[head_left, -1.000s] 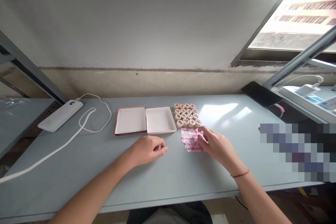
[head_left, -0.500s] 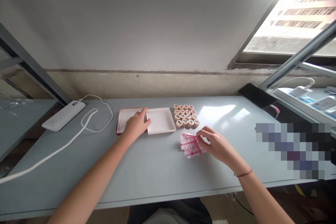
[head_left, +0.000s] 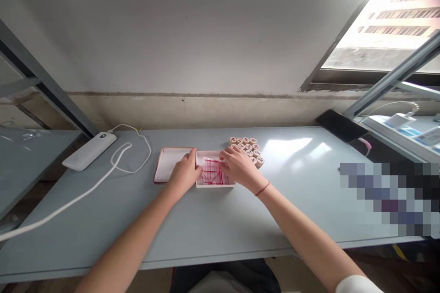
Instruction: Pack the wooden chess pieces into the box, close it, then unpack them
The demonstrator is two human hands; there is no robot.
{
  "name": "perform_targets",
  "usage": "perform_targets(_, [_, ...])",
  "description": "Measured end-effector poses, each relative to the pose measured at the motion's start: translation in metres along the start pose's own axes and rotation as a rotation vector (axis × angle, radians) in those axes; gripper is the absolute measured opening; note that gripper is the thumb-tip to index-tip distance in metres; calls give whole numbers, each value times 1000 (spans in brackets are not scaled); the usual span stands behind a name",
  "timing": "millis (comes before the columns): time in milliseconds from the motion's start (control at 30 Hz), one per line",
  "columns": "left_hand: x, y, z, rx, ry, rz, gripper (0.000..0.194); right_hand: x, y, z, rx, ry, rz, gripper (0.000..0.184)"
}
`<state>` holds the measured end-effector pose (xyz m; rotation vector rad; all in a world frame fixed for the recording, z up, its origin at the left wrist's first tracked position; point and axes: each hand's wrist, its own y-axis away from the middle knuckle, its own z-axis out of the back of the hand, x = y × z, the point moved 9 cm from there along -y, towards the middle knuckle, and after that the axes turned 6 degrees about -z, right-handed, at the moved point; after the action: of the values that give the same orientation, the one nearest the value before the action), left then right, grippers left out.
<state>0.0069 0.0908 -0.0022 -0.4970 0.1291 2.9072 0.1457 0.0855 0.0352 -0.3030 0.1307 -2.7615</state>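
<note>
1. On the desk [head_left: 295, 219], a red-lined plastic sheet [head_left: 212, 172] lies folded in the white tray [head_left: 216, 184].
2. My left hand [head_left: 185, 175] is curled against the tray's left edge; can't tell if gripping.
3. My right hand [head_left: 239, 168] is spread, fingers on the sheet's right side, holding nothing.
4. Lid [head_left: 168, 165] sits just left of the tray; round wooden chess pieces [head_left: 245, 147] just behind it.

Well left of the left fingers [head_left: 192, 158] lie a white power bank [head_left: 90, 151] and its looping white cable [head_left: 68, 209], while well right of the right fingers [head_left: 228, 155] a black phone [head_left: 340, 126] sits beneath a bright window [head_left: 378, 23].
</note>
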Motion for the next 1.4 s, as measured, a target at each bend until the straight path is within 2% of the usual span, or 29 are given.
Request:
perform_targets(100, [3,2,-3,-3,15,11,53,11,4,-11,-18,28,85,20])
perform_targets(200, [5,2,-4,-16,27,15,52,19,13,-16,20,-14,177,20])
perform_targets(333, [5,3,-3,-9,51,18,52,21,14,-21,65,0,183,22])
perform_targets(500, [3,4,-3,-8,55,13,52,21,12,-23,52,30,207,27])
perform_targets(633, [4,3,-4,-6,58,13,54,16,9,-15,22,20,230,27])
perform_targets(700, [4,3,-3,-5,67,4,54,5,-2,-5,-35,43,190,29])
perform_targets(800, [3,4,-1,-5,81,2,53,-25,-27,8,-105,145,4,33])
perform_targets(900, [3,5,1,-1,86,17,52,-56,-51,3,14,223,-235,31])
perform_targets(967, [2,6,2,6,85,22,53,-67,-61,-5,110,245,-322,30])
perform_targets(1133, [-1,8,1,24,75,19,54,-69,-71,-12,158,228,-344,26])
perform_targets(1267, [-2,12,4,34,56,27,53,-65,-67,-5,142,196,-345,24])
perform_targets(1333, [-4,13,13,-45,33,9,53,-57,-58,3,85,130,-314,27])
perform_targets(1400, [-10,13,24,-158,49,-62,54,-41,-45,10,5,-82,-229,27])
